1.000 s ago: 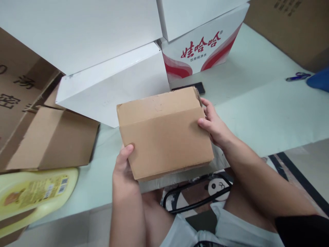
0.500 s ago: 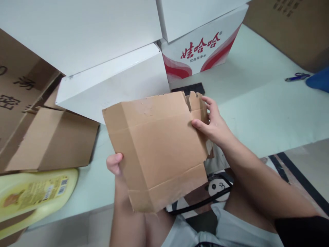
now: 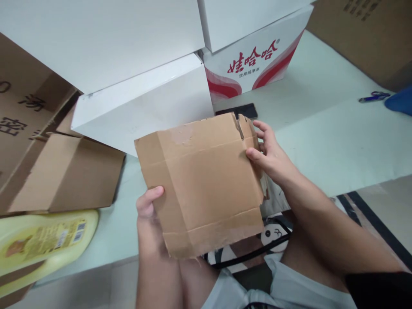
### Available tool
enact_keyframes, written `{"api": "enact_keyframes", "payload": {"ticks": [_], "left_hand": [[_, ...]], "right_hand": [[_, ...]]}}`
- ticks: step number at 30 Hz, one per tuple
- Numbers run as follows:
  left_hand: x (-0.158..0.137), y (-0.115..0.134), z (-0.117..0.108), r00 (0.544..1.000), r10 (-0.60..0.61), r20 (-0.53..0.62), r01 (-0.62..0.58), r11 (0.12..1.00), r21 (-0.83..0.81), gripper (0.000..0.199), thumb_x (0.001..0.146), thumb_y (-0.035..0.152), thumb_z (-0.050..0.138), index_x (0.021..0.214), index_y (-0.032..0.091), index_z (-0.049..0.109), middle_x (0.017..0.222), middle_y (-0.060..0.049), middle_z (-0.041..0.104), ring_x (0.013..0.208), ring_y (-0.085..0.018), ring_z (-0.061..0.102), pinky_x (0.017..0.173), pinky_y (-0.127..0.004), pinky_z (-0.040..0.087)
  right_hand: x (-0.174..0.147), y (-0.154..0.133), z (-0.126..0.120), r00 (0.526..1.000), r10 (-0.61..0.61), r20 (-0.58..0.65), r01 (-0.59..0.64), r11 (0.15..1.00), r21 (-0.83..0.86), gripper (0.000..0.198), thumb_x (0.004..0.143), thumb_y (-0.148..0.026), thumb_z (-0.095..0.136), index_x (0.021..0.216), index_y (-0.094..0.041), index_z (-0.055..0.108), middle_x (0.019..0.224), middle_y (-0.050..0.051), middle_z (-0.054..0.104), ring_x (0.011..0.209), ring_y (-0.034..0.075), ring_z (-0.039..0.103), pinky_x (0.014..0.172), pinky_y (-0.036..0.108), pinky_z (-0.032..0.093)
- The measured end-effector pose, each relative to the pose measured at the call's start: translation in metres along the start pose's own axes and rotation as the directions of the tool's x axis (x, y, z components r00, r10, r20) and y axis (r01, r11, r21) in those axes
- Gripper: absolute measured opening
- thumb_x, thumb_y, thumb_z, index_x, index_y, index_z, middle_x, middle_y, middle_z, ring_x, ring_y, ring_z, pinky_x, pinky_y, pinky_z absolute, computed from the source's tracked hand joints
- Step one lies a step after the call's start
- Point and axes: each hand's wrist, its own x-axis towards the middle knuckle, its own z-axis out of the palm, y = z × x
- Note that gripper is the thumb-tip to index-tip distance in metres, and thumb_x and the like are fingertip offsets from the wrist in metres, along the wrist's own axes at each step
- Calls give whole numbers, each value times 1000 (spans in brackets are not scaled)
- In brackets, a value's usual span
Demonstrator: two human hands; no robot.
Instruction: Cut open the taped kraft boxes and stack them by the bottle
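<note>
Unfolded since a second ago, when it was shaped like a closed box, brown cardboard [image 3: 209, 184] now spreads out as a creased panel with its side flaps opened. It is held between the two hands, tilted over the front edge of the pale green table [image 3: 337, 141]. Left hand [image 3: 149, 202] pinches its left edge, thumb on the front face. Right hand [image 3: 272, 152] grasps the torn right edge, thumb in front, fingers partly hidden behind. Just beyond the top edge lies a dark phone [image 3: 241, 110].
</note>
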Motion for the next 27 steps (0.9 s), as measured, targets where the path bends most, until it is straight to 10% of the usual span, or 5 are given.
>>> {"api": "enact_keyframes", "payload": {"ticks": [7, 14, 22, 27], "left_hand": [[34, 5, -41, 946, 319, -60, -322, 944, -63, 63, 70, 26, 70, 133, 22, 65, 85, -4, 82, 69, -26, 77, 63, -34, 62], [43, 8, -60, 980, 120, -158, -137, 985, -104, 52, 80, 37, 61, 128, 18, 68, 97, -8, 82, 91, -28, 78, 86, -41, 61], [42, 13, -25, 893, 270, -362, -309, 949, -55, 48, 80, 44, 56, 118, 19, 73, 92, -6, 81, 82, -24, 74, 79, -36, 58], [41, 9, -19, 888, 335, -316, -360, 933, -24, 50, 78, 41, 57, 120, 19, 72, 96, -7, 81, 87, -24, 72, 82, -36, 56]], "right_hand": [[-1, -7, 3, 985, 102, 139, -130, 969, 210, 109, 69, -68, 85, 156, -34, 29, 145, 12, 62, 134, 36, 61, 112, 55, 52], [-1, -13, 3, 940, 225, 255, -308, 881, 359, 68, 72, -69, 78, 124, -28, 62, 125, 9, 76, 118, 35, 71, 99, 52, 61], [-3, -18, -5, 990, 4, 143, -36, 974, 223, 64, 78, -59, 66, 134, -31, 52, 133, 8, 71, 117, 33, 71, 92, 51, 60], [-11, -21, 5, 932, -353, 82, 360, 873, -331, 74, 80, -45, 73, 146, -31, 43, 155, 13, 53, 140, 35, 54, 112, 55, 49]]}}
